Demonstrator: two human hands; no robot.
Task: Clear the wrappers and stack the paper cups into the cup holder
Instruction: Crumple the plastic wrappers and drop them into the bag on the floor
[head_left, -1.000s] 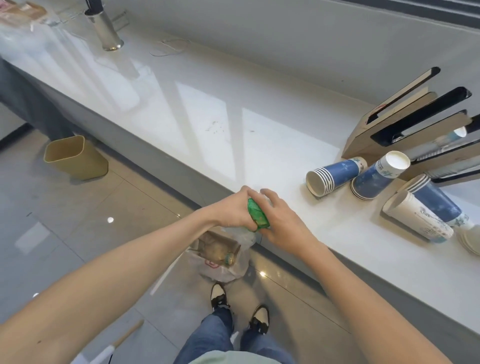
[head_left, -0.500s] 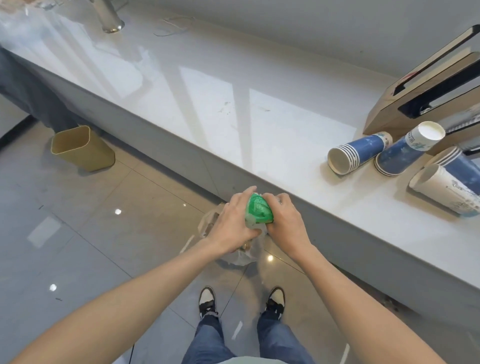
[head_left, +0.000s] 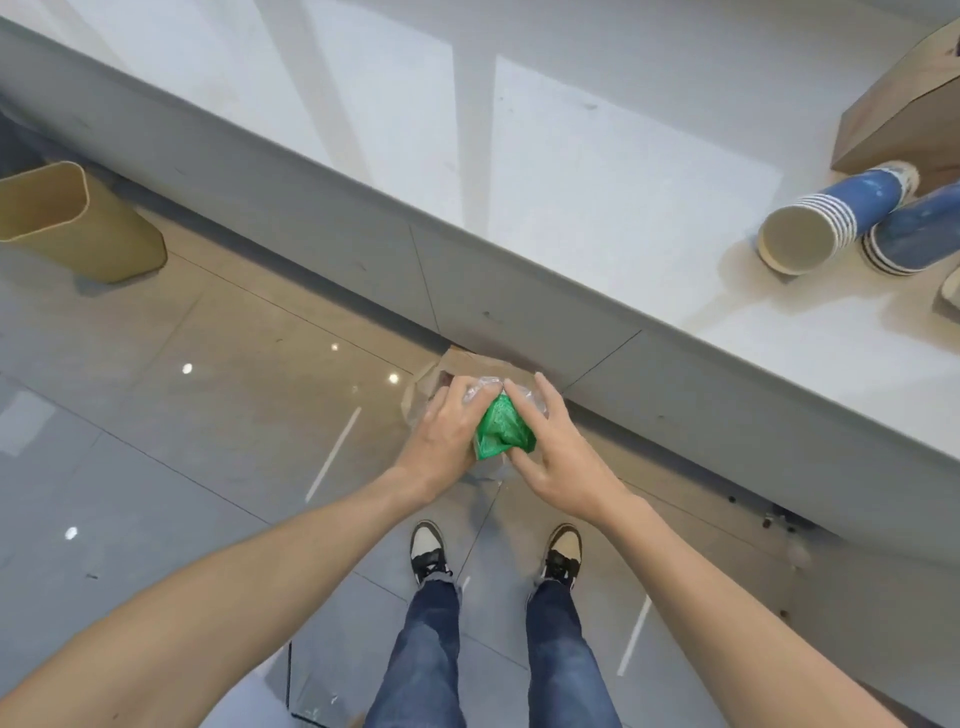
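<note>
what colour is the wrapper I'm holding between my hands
Bright green wrapper, with some clear plastic beside it; the head view shows it.

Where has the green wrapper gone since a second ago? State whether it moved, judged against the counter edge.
Yes. The green wrapper has moved off the counter edge, down toward the floor, over the bag below.

Only 1 head view is given, aimed steeply down past the tabletop (head_left: 597, 171) edge at the floor (head_left: 156, 426).

Bare forearms, blue jeans (head_left: 426, 654), black-and-cream sneakers (head_left: 428, 551), possibly frayed hems
</note>
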